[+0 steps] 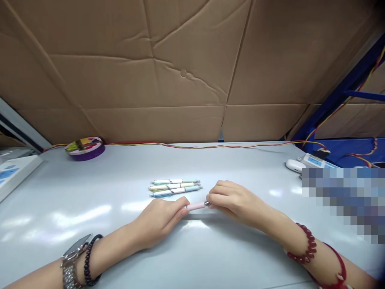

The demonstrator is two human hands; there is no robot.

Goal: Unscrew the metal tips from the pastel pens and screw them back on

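A pink pen [196,206] lies across the grey table [120,224] between my two hands. My left hand [161,220] is closed round its left end, and my right hand [233,200] pinches its metal tip at the right end. Just beyond the hands, three pens [175,187] lie side by side: a green one, a cream one and a blue one, all pointing right. A watch and a black band sit on my left wrist, red bead bracelets on my right.
A purple round tin [86,148] stands at the back left. A white device [12,172] sits at the left edge. Red-yellow wires [210,146] run along the cardboard wall [186,72]. White devices [309,161] lie at the back right.
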